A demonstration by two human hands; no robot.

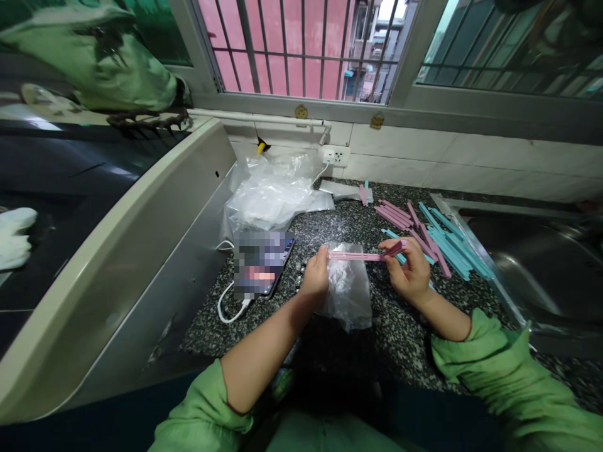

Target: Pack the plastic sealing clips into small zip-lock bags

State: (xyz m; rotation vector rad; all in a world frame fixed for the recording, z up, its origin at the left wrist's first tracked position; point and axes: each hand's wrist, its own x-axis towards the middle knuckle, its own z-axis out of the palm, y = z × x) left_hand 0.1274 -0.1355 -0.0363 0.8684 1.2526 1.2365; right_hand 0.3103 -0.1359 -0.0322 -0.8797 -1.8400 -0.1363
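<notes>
Stretched between my two hands is a long thin pink bag-sealing clip [355,256], its narrow strip lying level. My left hand [315,274] pinches the strip's left end. At the other end my right hand [409,271] is closed on the clip, where a second pink part tilts up between the fingers. Just below the strip, a crumpled clear plastic bag [348,295] rests on the counter; whether the clip touches it I cannot tell. Beyond my right hand lie loose pink clips [393,215] and a pile of light blue clips [447,245].
A phone [277,267] with a white cable lies left on the speckled counter [207,333]. Behind it is a heap of clear plastic bags [268,194]. A metal sink [532,263] borders the right side; a raised panel [188,194] stands left. A wall socket [335,156] holds a plug.
</notes>
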